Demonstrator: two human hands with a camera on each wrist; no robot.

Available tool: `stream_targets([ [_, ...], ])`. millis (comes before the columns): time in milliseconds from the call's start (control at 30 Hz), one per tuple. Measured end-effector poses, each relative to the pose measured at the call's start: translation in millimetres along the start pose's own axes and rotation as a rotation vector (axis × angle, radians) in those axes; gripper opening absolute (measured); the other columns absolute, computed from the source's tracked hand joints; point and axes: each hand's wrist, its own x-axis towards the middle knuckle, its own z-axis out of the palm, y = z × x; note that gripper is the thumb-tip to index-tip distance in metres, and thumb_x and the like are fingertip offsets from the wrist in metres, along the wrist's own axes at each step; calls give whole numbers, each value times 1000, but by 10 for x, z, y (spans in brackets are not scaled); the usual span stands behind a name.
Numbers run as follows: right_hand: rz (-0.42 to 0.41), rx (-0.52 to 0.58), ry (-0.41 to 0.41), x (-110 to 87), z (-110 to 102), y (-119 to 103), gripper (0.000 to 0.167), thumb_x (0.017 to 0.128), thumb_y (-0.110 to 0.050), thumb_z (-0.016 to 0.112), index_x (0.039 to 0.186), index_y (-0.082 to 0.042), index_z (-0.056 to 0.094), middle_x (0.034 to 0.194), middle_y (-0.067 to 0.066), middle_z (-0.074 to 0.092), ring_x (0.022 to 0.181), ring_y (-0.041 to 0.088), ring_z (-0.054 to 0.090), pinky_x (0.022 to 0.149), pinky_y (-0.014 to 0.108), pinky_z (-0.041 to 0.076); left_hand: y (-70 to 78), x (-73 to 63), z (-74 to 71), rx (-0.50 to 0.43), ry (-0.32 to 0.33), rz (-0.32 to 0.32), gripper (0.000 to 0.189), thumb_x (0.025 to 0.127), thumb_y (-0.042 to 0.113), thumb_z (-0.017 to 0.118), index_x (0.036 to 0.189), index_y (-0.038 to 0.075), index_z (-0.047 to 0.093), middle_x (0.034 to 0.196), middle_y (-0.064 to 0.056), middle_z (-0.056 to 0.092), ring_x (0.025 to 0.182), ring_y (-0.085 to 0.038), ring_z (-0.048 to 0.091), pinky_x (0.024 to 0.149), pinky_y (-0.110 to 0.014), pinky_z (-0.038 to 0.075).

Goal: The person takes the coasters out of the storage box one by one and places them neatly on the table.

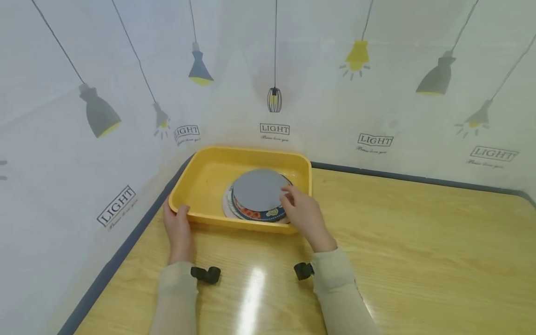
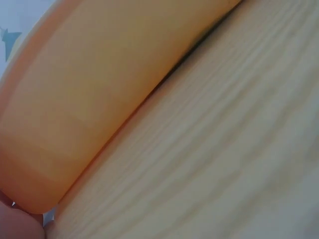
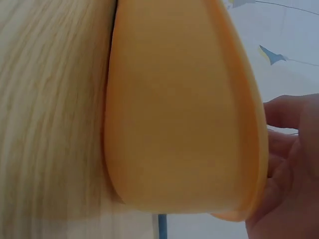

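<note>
A yellow tray (image 1: 201, 186) with raised sides stands on the table. Inside, toward its right half, lies a stack of round flat pieces: a plain grey disc (image 1: 259, 188) on top, a dark patterned disc (image 1: 268, 216) with red and white motifs under it, and a pale disc (image 1: 227, 204) peeking out at the left. My left hand (image 1: 177, 228) grips the tray's front left corner, thumb over the rim. Over the tray's right front side, my right hand (image 1: 303, 211) has loosely bent fingers at the grey disc's right edge. In the right wrist view the tray rim partly hides these fingers.
The tray's back is close to a wall covering (image 1: 326, 107) printed with hanging lamps. A dark strip (image 1: 377, 172) runs along the table's back and left edges. The wooden table (image 1: 418, 246) extends to the right. A black mount sits at each sleeve cuff.
</note>
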Motion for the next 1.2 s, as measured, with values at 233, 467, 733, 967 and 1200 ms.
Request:
stream_targets([
  [233, -72, -231, -8, 70, 104, -45, 32, 90, -25, 47, 115, -7, 58, 82, 3, 64, 54, 14, 52, 51, 31, 42, -13, 39, -29, 3, 17, -17, 54, 83, 3, 41, 135, 15, 35, 134, 0, 37, 119, -17, 37, 95, -26, 30],
  [467, -89, -417, -13, 107, 249, -70, 32, 88, -26, 49, 105, -2, 62, 91, 12, 64, 67, 25, 58, 55, 38, 47, 12, 104, -62, 3, 67, -24, 46, 86, 7, 40, 131, 10, 41, 130, -4, 42, 115, -20, 41, 95, -29, 30],
  [733, 31, -588, -200, 103, 294, -165, 40, 91, -40, 38, 70, -14, 59, 63, 2, 54, 57, 19, 53, 54, 36, 43, -94, 234, -107, -9, 58, -83, 47, 84, 7, 38, 129, 18, 46, 129, 2, 44, 112, -17, 43, 91, -27, 33],
  [967, 16, -581, -162, 109, 279, -176, 37, 88, -40, 43, 63, -17, 57, 61, 1, 52, 61, 18, 50, 53, 33, 39, -133, 271, -120, -25, 57, -85, 47, 85, 8, 37, 130, 19, 45, 130, 1, 43, 113, -18, 43, 92, -29, 33],
  [1200, -21, -355, -130, 98, 250, -177, 39, 83, -35, 57, 113, -10, 60, 113, 13, 56, 105, 29, 51, 89, 46, 37, -140, 265, -114, -33, 54, -104, 48, 85, 9, 37, 131, 19, 44, 130, 2, 42, 113, -17, 42, 92, -28, 33],
])
